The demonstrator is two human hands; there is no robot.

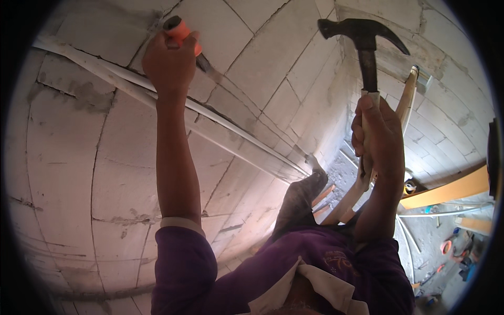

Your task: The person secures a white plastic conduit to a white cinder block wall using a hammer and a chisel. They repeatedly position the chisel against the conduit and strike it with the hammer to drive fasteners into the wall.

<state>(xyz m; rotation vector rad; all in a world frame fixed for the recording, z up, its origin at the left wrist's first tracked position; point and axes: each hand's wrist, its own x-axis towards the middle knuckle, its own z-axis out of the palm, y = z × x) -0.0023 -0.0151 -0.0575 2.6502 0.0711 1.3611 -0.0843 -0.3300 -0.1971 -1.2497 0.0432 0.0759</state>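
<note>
High on the block wall (252, 58), my left hand (169, 68) is closed round the orange handle of a chisel (181, 30). Its dark butt end sticks out above my fist. The flat metal blade slants down to the right, close to the wall; whether its tip touches cannot be made out. On the other side, my right hand (379, 123) grips the light-coloured handle of a claw hammer (365, 35). The dark hammer head is raised above that hand, apart from the chisel, with its claw curving to the right.
Two white pipes (231, 134) run slantwise along the wall below my left hand. A wooden pole (408, 97) stands behind the hammer. A curved yellowish board (446, 188) lies at the right. Several tools and orange rolls (446, 247) are scattered on the floor, lower right.
</note>
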